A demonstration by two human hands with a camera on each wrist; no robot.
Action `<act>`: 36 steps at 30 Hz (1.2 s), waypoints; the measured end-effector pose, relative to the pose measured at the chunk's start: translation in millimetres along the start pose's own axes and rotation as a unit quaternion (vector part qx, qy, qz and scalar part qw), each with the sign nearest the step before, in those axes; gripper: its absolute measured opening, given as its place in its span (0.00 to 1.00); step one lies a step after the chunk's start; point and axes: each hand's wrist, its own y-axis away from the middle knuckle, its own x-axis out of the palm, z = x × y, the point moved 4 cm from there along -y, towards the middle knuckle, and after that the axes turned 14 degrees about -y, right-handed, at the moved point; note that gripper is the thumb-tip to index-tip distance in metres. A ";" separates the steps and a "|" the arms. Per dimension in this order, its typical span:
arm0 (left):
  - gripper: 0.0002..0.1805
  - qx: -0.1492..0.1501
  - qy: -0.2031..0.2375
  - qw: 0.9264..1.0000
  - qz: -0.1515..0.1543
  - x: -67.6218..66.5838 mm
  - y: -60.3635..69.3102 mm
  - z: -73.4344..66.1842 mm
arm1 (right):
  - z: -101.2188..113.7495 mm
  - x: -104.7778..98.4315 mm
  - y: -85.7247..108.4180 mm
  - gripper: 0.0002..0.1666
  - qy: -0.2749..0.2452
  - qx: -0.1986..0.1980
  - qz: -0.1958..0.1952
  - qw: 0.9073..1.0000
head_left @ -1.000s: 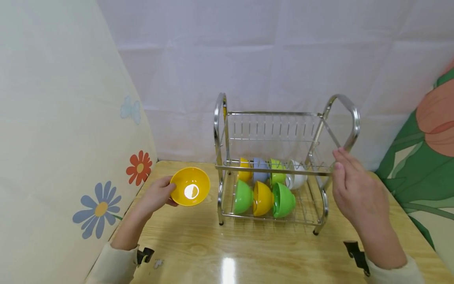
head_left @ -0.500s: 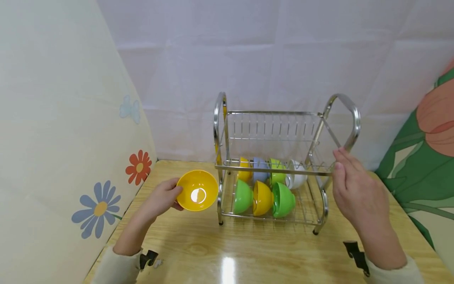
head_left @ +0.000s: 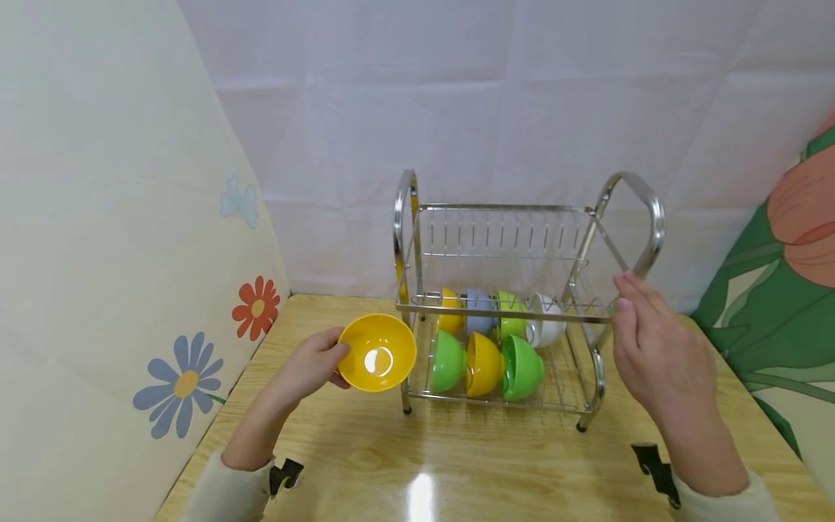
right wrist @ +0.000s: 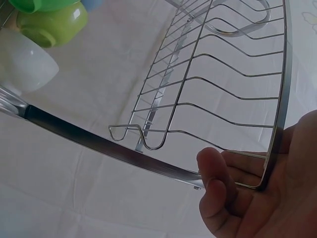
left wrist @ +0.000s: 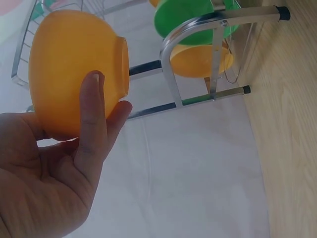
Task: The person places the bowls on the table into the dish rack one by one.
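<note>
My left hand [head_left: 313, 366] pinches a yellow bowl [head_left: 378, 353] by its rim, thumb inside and fingers on the outer wall. The bowl's open side faces the head camera, and its right edge overlaps the left front leg of a two-tier metal dish rack [head_left: 509, 315]. In the left wrist view the yellow bowl [left wrist: 74, 74] hangs above the table, foot toward the right. My right hand [head_left: 662, 348] grips the front right corner of the rack's upper tier; in the right wrist view its fingers [right wrist: 218, 183] curl round the corner bar.
On the lower tier stand several bowls on edge: a green bowl [head_left: 446, 362], a yellow bowl [head_left: 483, 366] and another green bowl [head_left: 522, 368] in front, more behind, including a white bowl [head_left: 546, 320]. A wooden table [head_left: 365, 457] lies below; a white cloth [head_left: 470, 109] hangs behind.
My left hand has carried the yellow bowl rightward and slightly down, up to the rack's left side. The right hand and the rack have stayed put.
</note>
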 end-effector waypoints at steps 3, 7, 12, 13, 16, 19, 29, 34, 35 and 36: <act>0.20 0.003 0.003 1.000 0.001 2.7 -1.8 -2.4 | -0.6 0.3 0.1 0.29 -0.002 0.000 -0.002 1.000; 0.19 0.006 0.010 1.000 0.006 7.6 -3.9 -7.1 | -1.4 0.7 -0.3 0.28 -0.005 -0.007 -0.009 1.000; 0.19 0.012 0.011 1.000 0.016 14.5 -4.8 -13.5 | -2.6 0.9 0.0 0.28 -0.010 -0.010 -0.013 1.000; 0.19 0.014 0.011 1.000 0.019 15.9 -4.9 -14.6 | -2.8 1.0 0.1 0.28 -0.010 -0.010 -0.013 1.000; 0.19 0.024 0.010 0.999 0.030 20.8 -5.8 -17.7 | -2.7 1.2 0.3 0.28 -0.009 -0.012 -0.017 1.000; 0.19 0.032 0.012 0.999 0.038 25.9 -7.2 -20.1 | -2.2 1.3 0.0 0.27 -0.006 -0.021 -0.026 0.999; 0.20 0.040 0.030 0.997 0.056 42.5 -9.4 -29.6 | -4.9 1.2 1.4 0.26 -0.030 -0.043 -0.032 0.998; 0.20 0.043 0.036 0.996 0.066 49.2 -11.5 -32.7 | -6.3 -0.3 6.0 0.26 -0.043 -0.033 -0.029 0.998; 0.20 0.043 0.037 0.996 0.068 50.2 -12.0 -33.3 | -6.1 -0.8 7.3 0.26 -0.045 -0.036 -0.033 0.998; 0.20 0.043 0.038 0.996 0.069 51.1 -12.4 -33.9 | -5.8 -1.5 8.6 0.27 -0.046 -0.039 -0.038 0.997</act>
